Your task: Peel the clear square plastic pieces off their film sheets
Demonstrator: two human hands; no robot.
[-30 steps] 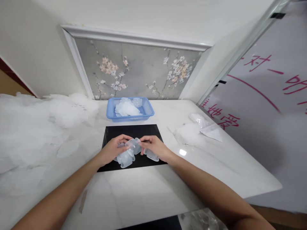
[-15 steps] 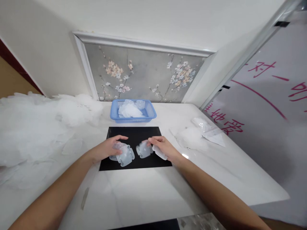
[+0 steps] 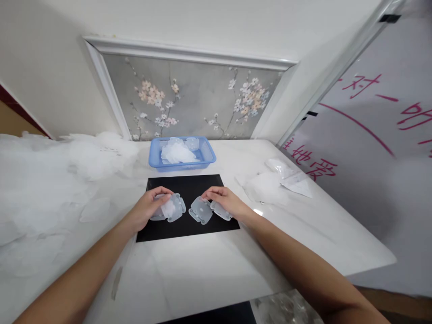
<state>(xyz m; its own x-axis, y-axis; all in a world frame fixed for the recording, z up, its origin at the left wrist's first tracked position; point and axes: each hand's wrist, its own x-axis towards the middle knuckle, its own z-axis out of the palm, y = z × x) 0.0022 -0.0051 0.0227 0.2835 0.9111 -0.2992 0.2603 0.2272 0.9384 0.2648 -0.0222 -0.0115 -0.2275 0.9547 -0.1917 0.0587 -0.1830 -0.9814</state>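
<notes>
Head view: a frosted heap (image 3: 40,184) lies at far left; the left hand (image 3: 150,208) pinches overlapping plates (image 3: 177,209) between thumb and fingers, over a black mat (image 3: 189,182); the right hand (image 3: 227,201) nips a notched plate (image 3: 201,212) by its upper edge, another plate (image 3: 220,212) beneath its palm.

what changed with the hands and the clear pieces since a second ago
The hands have drawn apart: the left hand moved left, the right hand a little right. The clear piece both were touching is now at the right fingertips alone; the left let it go and has its thumb on another piece. The black mat, blue basket and white heap stayed put.
</notes>
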